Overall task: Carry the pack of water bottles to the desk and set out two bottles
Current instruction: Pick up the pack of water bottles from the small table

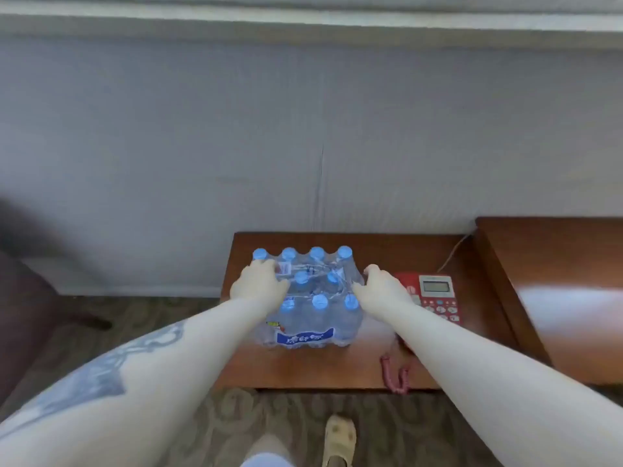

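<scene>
A shrink-wrapped pack of water bottles (312, 311) with blue caps and a blue label stands on a low brown wooden table (303, 369). My left hand (259, 281) rests on the pack's top left, its fingers curled over the plastic wrap near the caps. On the pack's right side lies my right hand (381, 288), fingers bent against the wrap. Both forearms reach in from the bottom of the view. Several caps show between the hands.
A red desk telephone (435, 294) with a coiled cord (396, 375) sits just right of the pack. A higher wooden desk (556, 281) stands at the right. A dark chair (30, 298) is at the left. Patterned carpet and my slippered foot (338, 439) lie below. A grey wall is behind.
</scene>
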Demonstrator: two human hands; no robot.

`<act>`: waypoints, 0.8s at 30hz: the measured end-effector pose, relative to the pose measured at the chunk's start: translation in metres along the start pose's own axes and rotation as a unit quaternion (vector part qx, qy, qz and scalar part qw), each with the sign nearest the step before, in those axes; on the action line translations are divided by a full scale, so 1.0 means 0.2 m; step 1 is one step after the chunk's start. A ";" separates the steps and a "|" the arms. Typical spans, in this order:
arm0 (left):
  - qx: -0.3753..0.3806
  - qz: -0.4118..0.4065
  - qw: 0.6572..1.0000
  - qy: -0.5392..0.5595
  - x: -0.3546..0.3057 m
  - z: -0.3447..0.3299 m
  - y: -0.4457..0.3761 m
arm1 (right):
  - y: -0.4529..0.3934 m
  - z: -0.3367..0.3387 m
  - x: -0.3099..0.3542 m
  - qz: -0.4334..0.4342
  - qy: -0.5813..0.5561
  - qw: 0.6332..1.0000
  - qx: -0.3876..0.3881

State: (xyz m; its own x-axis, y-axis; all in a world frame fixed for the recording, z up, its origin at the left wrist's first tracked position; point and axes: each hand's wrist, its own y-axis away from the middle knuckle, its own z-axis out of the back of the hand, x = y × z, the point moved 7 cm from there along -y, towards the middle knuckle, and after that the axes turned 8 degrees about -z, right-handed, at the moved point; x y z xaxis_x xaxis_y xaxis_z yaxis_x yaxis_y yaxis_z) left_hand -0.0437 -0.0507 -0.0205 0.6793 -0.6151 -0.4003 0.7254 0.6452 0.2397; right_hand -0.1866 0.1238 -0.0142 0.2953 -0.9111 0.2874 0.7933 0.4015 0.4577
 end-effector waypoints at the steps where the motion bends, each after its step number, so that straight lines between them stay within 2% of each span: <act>1: -0.002 0.019 1.000 -0.002 0.04 0.00 -0.01 | -0.04 -0.03 -0.01 -0.019 -0.031 0.999 0.009; 3: -0.021 0.058 0.998 0.006 0.15 -0.02 -0.05 | -0.10 -0.10 -0.02 -0.065 -0.109 0.991 0.045; 6: 0.004 0.156 0.984 0.083 0.34 -0.09 -0.11 | -0.16 -0.22 -0.02 -0.146 -0.255 0.950 0.106; 10: 0.037 0.279 0.927 0.248 0.45 -0.24 -0.17 | -0.27 -0.31 -0.05 -0.224 -0.374 0.892 0.122; 14: 0.052 0.285 0.913 0.286 0.47 -0.36 -0.21 | -0.34 -0.41 -0.03 -0.265 -0.396 0.867 0.149; 17: 0.039 0.293 0.909 0.295 0.48 -0.42 -0.24 | -0.36 -0.47 -0.02 -0.265 -0.330 0.899 0.112; 19: 0.031 0.298 0.906 0.298 0.48 -0.44 -0.24 | -0.37 -0.48 -0.03 -0.265 -0.318 0.907 0.081; 24: 0.061 0.300 0.887 0.346 0.53 -0.49 -0.24 | -0.38 -0.51 -0.10 -0.291 -0.447 0.841 0.088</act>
State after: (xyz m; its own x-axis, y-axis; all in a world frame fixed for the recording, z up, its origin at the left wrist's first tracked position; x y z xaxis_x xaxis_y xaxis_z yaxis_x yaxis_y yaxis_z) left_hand -0.0168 -0.1022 -0.1602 0.7470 0.2743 -0.6056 0.2922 0.6827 0.6697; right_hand -0.1991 0.1021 -0.1401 -0.6975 -0.5548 0.4535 0.5506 -0.0099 0.8347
